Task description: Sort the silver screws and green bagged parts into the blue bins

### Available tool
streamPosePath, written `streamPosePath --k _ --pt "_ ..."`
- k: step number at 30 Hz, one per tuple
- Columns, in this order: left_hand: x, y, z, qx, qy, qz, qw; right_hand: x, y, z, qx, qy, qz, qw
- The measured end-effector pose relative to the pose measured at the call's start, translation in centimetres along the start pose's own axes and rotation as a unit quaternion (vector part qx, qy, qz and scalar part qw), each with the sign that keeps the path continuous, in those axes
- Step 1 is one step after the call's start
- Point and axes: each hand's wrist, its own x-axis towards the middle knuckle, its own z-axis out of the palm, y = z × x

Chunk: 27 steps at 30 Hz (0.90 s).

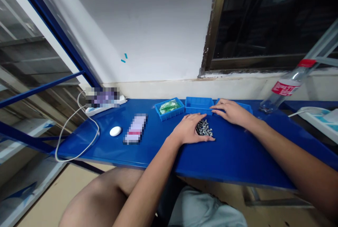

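A heap of small metal screws [204,128] lies on the blue table. My left hand [188,128] curves around the heap's left side, thumb and fingers spread apart, and grips nothing. Beyond the heap, my right hand [231,111] reaches over the right-hand blue bin [245,107] and hides much of it. Its fingers stretch left, and the tips are by the right end of the middle blue bin [199,110]; whether they touch it I cannot tell. A left blue bin [171,115] holds green and white packets [169,106].
A phone [136,128] and a white oval object [115,131] lie on the table's [105,151] left. A power strip [105,106] with a white cable stands behind them. At the right are a plastic bottle [285,89] with a red cap and another power strip [320,123].
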Motion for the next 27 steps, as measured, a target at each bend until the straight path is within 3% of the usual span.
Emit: streamPosePath --k 7,12,14,18,24,27 --pt "0.0 0.3 -2.7 0.086 0.078 0.03 0.993 -0.3 0.5 0.5 -0.006 0.007 -0.002 1.0" --pt "-1.1 -1.8 -4.4 0.235 0.198 -0.157 0.939 -0.4 0.4 0.5 -0.029 0.007 -0.002 1.0" --pt "-1.6 -2.7 -4.7 0.264 0.182 -0.203 0.925 -0.5 0.5 0.6 -0.032 0.012 -0.006 0.999" --pt "-2.2 -3.2 -5.0 0.252 0.137 -0.22 0.932 -0.6 0.8 1.0 -0.028 0.028 -0.019 0.999" --pt "-3.3 -2.4 -4.6 0.223 0.146 -0.2 0.943 -0.7 0.8 1.3 -0.047 0.029 -0.027 0.998" --pt "-4.0 -2.2 -5.0 0.216 0.195 -0.181 0.94 -0.8 0.4 0.6 -0.072 0.02 -0.025 0.997"
